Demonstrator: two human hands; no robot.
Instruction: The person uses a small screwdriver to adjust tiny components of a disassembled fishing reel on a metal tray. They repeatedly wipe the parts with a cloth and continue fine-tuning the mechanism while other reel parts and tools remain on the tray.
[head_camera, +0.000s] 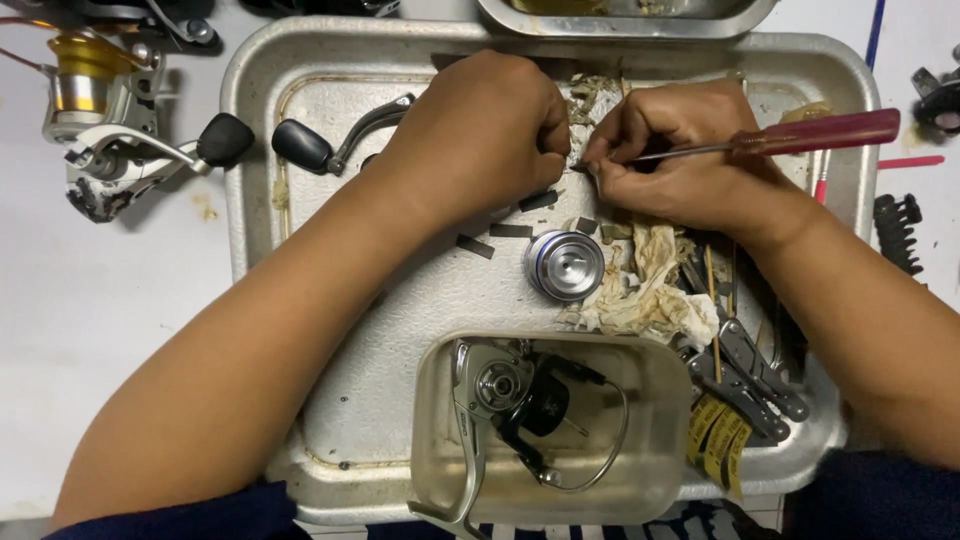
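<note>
Red-handled screwdriver (815, 133), silver tray (300, 60), blue-silver spool (563, 265), gold reel (95, 85)

Dull pebbled metal tray (300, 90); glossy metal spool (563, 265).

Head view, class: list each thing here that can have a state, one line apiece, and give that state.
Left hand: fist closed, pinching a small part that is hidden.
Right hand: gripping the screwdriver.
Screwdriver: held nearly level, tip at the left hand's fingers.
Reel body: lying in the small tub, spool off.
Silver spool: loose on the tray.
Crank handle: detached, lying on the tray.
Rag: crumpled, stained.
</note>
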